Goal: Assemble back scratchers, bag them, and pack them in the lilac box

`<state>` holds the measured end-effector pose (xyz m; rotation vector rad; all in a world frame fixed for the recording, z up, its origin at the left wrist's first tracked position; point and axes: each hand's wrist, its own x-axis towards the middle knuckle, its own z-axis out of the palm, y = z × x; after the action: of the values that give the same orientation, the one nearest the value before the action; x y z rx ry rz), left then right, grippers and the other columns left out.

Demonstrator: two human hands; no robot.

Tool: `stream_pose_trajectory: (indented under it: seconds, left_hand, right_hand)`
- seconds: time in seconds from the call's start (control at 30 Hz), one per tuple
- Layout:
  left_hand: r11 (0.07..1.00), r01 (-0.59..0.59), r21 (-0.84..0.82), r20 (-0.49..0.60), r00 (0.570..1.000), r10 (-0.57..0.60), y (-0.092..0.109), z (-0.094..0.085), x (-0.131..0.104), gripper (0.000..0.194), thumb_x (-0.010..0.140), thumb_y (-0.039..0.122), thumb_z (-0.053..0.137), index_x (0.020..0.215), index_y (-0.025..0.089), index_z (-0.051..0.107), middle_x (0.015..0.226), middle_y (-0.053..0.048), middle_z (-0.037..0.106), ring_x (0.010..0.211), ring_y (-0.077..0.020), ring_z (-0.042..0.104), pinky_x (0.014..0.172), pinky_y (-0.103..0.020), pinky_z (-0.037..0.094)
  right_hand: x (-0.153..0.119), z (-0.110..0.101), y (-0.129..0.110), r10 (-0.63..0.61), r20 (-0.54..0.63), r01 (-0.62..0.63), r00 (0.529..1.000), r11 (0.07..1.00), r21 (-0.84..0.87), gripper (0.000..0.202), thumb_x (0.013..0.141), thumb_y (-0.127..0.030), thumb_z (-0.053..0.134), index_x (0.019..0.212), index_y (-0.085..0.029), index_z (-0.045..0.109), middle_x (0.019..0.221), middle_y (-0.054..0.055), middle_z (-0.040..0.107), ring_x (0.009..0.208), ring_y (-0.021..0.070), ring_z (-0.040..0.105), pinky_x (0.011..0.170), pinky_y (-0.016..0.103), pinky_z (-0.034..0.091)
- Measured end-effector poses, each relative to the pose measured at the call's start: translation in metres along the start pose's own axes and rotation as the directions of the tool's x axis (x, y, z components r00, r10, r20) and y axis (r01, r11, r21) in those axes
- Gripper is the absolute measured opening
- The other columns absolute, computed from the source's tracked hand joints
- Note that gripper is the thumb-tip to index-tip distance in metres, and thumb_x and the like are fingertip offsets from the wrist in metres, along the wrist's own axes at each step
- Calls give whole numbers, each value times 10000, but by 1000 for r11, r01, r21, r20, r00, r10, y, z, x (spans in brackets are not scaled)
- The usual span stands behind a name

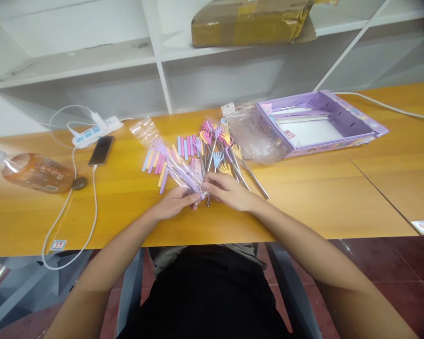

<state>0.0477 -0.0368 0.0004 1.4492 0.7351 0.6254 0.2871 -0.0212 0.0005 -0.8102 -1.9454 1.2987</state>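
A purple hand-shaped scratcher (183, 174) lies inside a clear plastic bag (146, 132), tilted up to the left. My left hand (175, 202) is closed round the bag's lower end. At the same end, my right hand (226, 189) pinches the plastic with fingers together. Just beyond my right hand is a pile of metal-rod scratchers (217, 159) with pink, yellow, blue and purple hand-shaped heads. Short coloured handles (155, 162) in pink, blue, yellow and purple lie in rows, partly hidden under the bag.
A purple box (297, 151) with a few items inside stands at right, beside clear plastic bags (256, 136). At left are an orange drink bottle (38, 172), a phone (101, 150), a power strip (97, 132) and cables. A taped carton (250, 23) sits on the shelf.
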Motion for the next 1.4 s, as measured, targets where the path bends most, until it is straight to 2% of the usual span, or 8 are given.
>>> stream_pose_trajectory:
  seconds: [0.13, 0.27, 0.37, 0.43, 0.53, 0.73, 0.93, 1.4]
  left_hand:
    - [999, -25, 43, -13, 1000, 26, -4, 0, 0, 479, 1024, 654, 679, 976, 179, 639, 810, 0, 604, 719, -162, 601, 711, -314, 525]
    - [954, -71, 291, -30, 996, 83, -7, -1, -3, 505, 1118, 623, 517, 895, 186, 634, 818, -18, 635, 764, -177, 602, 758, -317, 496]
    - [923, -47, 383, -22, 998, 60, -8, -2, -4, 565, 1146, 616, 443, 812, 192, 613, 761, -10, 642, 729, -173, 601, 751, -309, 469]
    - [916, -34, 399, -19, 999, 45, -9, -2, -5, 609, 1149, 630, 411, 761, 198, 597, 717, -7, 635, 703, -175, 604, 744, -310, 464]
    - [907, -75, 414, 10, 997, 78, -7, 0, -5, 624, 1150, 635, 391, 726, 211, 566, 687, -4, 608, 705, -186, 603, 763, -320, 474]
    - [921, -139, 365, 100, 989, 109, -5, 2, -4, 596, 1152, 667, 319, 788, 233, 503, 709, -2, 538, 711, -192, 545, 753, -336, 492]
    - [941, -134, 309, 156, 984, 89, -7, 1, -7, 577, 1149, 675, 311, 830, 234, 502, 746, -5, 508, 732, -192, 516, 756, -346, 502]
    - [884, -209, 418, 133, 977, 168, 2, 0, -7, 645, 1132, 669, 378, 706, 221, 563, 640, -9, 591, 625, -177, 555, 736, -324, 490]
  right_hand:
    - [2, -1, 1, -14, 63, 15, 998, 999, -29, 508, 1104, -656, 573, 871, -208, 625, 723, -16, 597, 676, 154, 514, 635, 282, 400]
    - [2, -1, 0, -27, 125, 25, 992, 1000, 17, 520, 1117, -655, 543, 913, -196, 681, 810, 22, 691, 732, 170, 584, 691, 290, 464]
    - [2, -1, -1, -14, 120, 12, 993, 1000, 17, 528, 1115, -657, 546, 901, -191, 676, 810, 18, 686, 732, 165, 587, 702, 288, 458]
    - [1, -1, 0, -2, 124, 1, 992, 1000, 4, 537, 1113, -661, 548, 878, -191, 660, 783, 7, 662, 722, 160, 575, 696, 285, 443]
    - [2, -2, 0, -3, 146, 4, 989, 1000, -7, 555, 1118, -670, 530, 854, -194, 638, 760, -3, 629, 722, 157, 561, 703, 285, 435]
    - [2, -3, -5, -44, 143, 38, 989, 998, 40, 562, 1135, -647, 519, 790, -206, 572, 698, -32, 540, 675, 139, 505, 674, 278, 408]
    - [1, -2, -10, -48, 174, 27, 984, 992, 121, 569, 1130, -660, 526, 785, -209, 561, 661, -48, 504, 629, 128, 491, 633, 269, 400]
    - [-1, -2, -11, -34, 209, -6, 977, 982, 187, 557, 1125, -654, 545, 775, -222, 535, 621, -56, 489, 596, 128, 456, 605, 266, 371]
